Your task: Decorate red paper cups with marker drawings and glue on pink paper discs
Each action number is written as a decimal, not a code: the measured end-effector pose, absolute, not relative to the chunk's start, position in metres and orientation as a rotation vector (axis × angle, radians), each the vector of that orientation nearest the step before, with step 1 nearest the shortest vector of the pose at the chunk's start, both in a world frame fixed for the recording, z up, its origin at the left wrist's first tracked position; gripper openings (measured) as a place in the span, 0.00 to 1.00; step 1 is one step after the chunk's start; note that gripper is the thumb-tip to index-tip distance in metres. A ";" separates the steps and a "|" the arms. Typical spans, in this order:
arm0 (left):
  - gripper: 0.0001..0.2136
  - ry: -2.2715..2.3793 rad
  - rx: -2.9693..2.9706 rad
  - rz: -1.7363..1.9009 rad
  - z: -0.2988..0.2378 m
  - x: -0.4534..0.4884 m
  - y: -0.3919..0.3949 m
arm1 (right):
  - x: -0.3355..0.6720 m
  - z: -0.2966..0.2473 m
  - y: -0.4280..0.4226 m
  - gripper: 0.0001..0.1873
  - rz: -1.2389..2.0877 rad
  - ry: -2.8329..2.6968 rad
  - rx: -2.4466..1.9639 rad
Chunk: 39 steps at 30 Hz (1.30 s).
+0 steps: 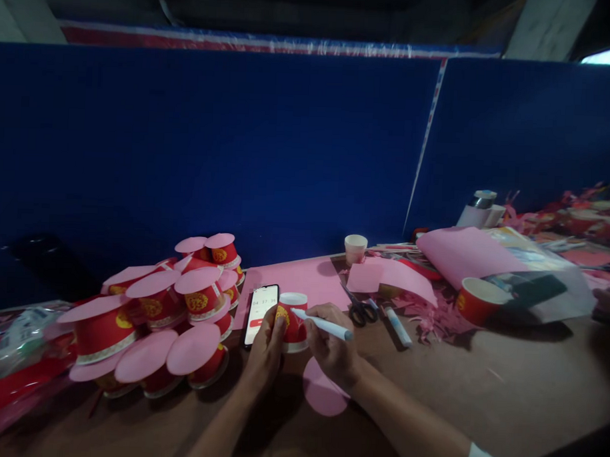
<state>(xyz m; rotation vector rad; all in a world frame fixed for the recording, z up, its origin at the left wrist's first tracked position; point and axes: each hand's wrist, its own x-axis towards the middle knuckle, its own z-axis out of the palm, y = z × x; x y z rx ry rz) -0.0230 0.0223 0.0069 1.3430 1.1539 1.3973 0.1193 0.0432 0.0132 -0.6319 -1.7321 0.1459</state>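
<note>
My left hand [267,350] is wrapped round an upside-down red paper cup [292,321] with a gold emblem, holding it on the brown table [479,394]. My right hand [333,349] grips a white glue stick [322,324], its tip touching the cup's upturned base. A pink paper disc [323,392] lies on the table under my right wrist. A phone [260,313] with a lit screen lies just left of the cup.
A pile of several red cups capped with pink discs [156,316] fills the left. Scissors [359,309], a second glue stick [397,326], pink paper sheets [303,278], scraps, a red cup on its side [477,300] and a small white cup [355,248] lie behind. A blue partition [237,153] backs the table.
</note>
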 end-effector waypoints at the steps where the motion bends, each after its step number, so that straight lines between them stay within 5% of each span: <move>1: 0.18 1.161 1.334 1.400 0.007 -0.023 0.022 | 0.119 0.013 0.043 0.05 0.141 -1.735 -0.630; 39: 0.22 1.343 1.111 1.452 0.008 -0.026 0.022 | 0.119 0.014 0.043 0.04 0.174 -1.735 -0.647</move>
